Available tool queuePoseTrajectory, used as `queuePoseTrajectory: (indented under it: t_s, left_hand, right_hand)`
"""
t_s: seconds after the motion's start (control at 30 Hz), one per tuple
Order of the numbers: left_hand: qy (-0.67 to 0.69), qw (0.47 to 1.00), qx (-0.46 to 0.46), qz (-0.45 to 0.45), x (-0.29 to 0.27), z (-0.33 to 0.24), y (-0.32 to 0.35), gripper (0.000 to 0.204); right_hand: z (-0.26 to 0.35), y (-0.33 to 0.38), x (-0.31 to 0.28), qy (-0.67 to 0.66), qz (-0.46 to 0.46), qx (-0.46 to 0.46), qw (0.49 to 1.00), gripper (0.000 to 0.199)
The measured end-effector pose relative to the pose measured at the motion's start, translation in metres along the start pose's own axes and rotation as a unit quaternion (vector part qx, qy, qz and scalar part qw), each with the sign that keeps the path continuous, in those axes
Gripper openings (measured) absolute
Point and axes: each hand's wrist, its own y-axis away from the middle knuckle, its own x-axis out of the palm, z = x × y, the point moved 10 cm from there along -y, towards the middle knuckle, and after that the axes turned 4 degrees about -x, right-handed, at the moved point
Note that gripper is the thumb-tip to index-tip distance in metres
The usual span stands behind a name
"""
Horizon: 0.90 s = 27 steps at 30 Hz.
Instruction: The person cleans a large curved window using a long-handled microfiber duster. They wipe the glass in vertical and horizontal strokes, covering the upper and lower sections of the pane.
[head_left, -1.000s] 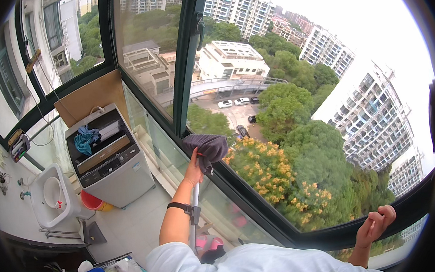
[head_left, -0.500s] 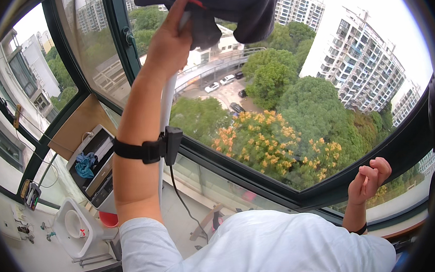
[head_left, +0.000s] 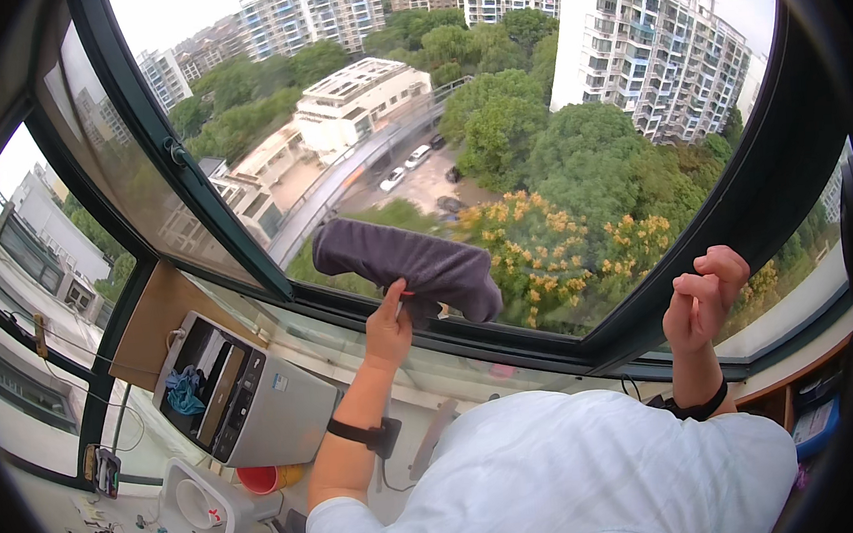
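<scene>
My left hand [head_left: 388,329] is closed around the pale handle of a window wiper, just under its wide head. A dark grey cloth [head_left: 402,260] is draped over that head, with a loose end hanging at its right. The covered head lies across the lower part of the big window pane [head_left: 413,204], close above the bottom frame; whether it presses on the glass I cannot tell. Out to the right, my right hand [head_left: 704,298] is raised by the window frame, its fingers curled in and nothing visible in them. Black straps circle my left forearm and right wrist.
Dark green window frame [head_left: 510,347] runs along the low edge of the pane. At left stand a top-loading washing machine [head_left: 284,412] with blue cloth inside, a red bucket [head_left: 259,480] and a white sink [head_left: 237,517]. A shelf [head_left: 829,374] holds things at far right.
My left hand has brought the cloth-covered wiper down from the top of the view to the lower part of the pane. My right hand stays raised and curled. The view has shifted.
</scene>
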Motion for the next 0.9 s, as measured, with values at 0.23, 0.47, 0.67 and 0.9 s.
queuePoseTrajectory:
  t_s: [0.23,0.47,0.67,0.9]
  left_hand:
    - [0.024,0.995,-0.083,0.05,0.003,-0.016,0.008,0.067]
    - [-0.128,0.983,0.132,0.009,-0.074,-0.306,-0.263,0.057]
    - [-0.024,0.936,0.35,0.017,-0.011,-0.41,-0.228,0.047]
    - [-0.072,0.97,0.152,0.176,0.101,-0.197,-0.055,0.054]
  right_hand:
    - [-0.007,0.01,-0.015,0.009,-0.021,0.02,1.0,0.017]
    - [-0.011,0.021,-0.024,-0.013,-0.077,0.048,0.996,0.018]
    - [-0.015,0.035,-0.047,0.039,-0.077,0.088,0.992,0.018]
    - [-0.015,0.054,-0.067,0.074,-0.046,0.125,0.988,0.021]
